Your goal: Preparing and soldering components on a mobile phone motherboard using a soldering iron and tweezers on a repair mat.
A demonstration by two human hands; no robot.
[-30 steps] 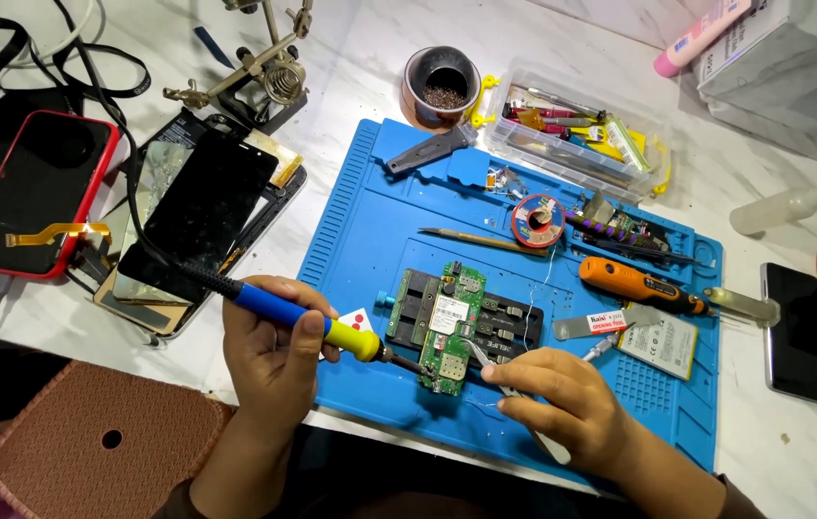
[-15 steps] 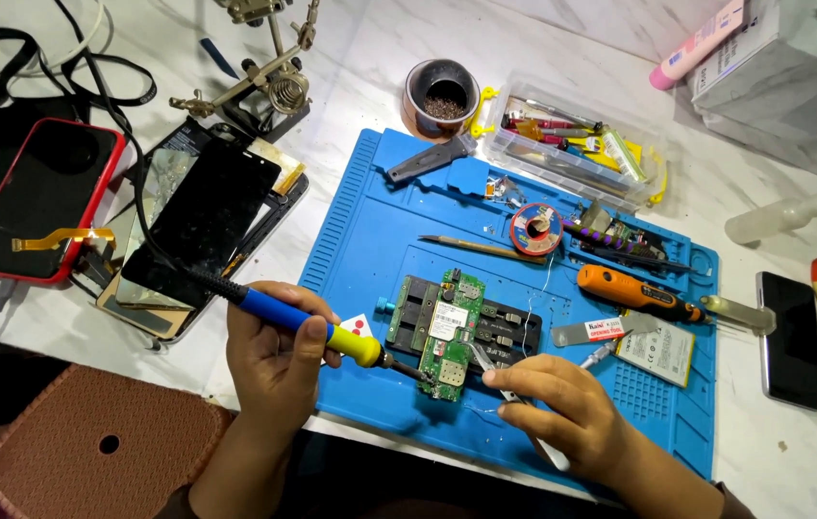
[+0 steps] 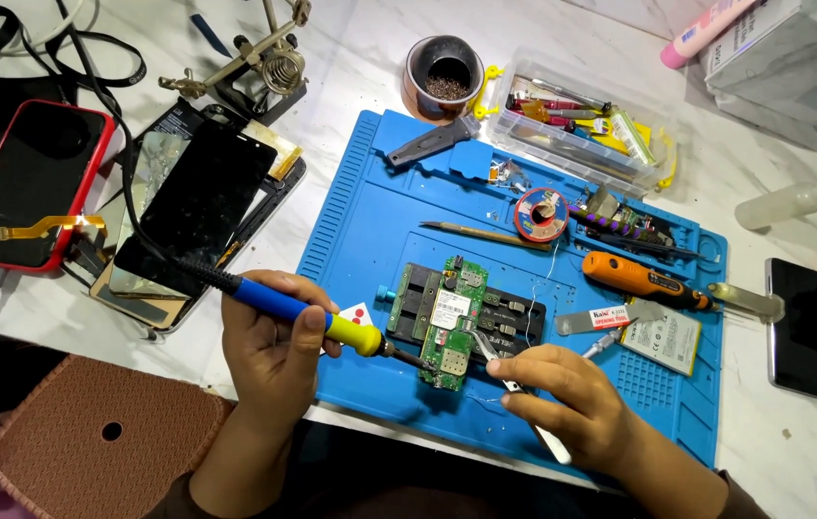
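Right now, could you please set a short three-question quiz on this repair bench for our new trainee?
1. True or false: the left hand grips a soldering iron with a blue and yellow handle.
2. What does the right hand hold over the green circuit board? A) a brush B) metal tweezers C) an orange screwdriver
3. Fill in: the circuit board sits clamped in a black holder on the ____ work mat.

Key: 1 true; 2 B; 3 blue.
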